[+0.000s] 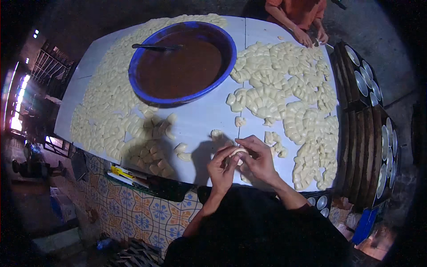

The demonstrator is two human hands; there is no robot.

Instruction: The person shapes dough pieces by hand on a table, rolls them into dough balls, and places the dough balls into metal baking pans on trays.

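Observation:
Close to the table's front edge, my left hand (219, 171) and my right hand (259, 161) meet around a small piece of pale dough (240, 151). Fingers and thumbs of both are closed on it, and they cover much of its shape. Just beyond them lies a loose dough piece (216, 135), with a few more (276, 144) to the right of my right hand. A large blue basin (231, 66) of smooth brown filling (180, 71) stands farther back, a dark-handled utensil (155, 46) resting in it.
Many cut dough pieces cover the white table's (187, 127) left side (104, 111) and right side (307, 120). At the far right corner a co-worker in orange (298, 13) handles dough. Stacked trays with round metal moulds (386, 151) stand against the right edge.

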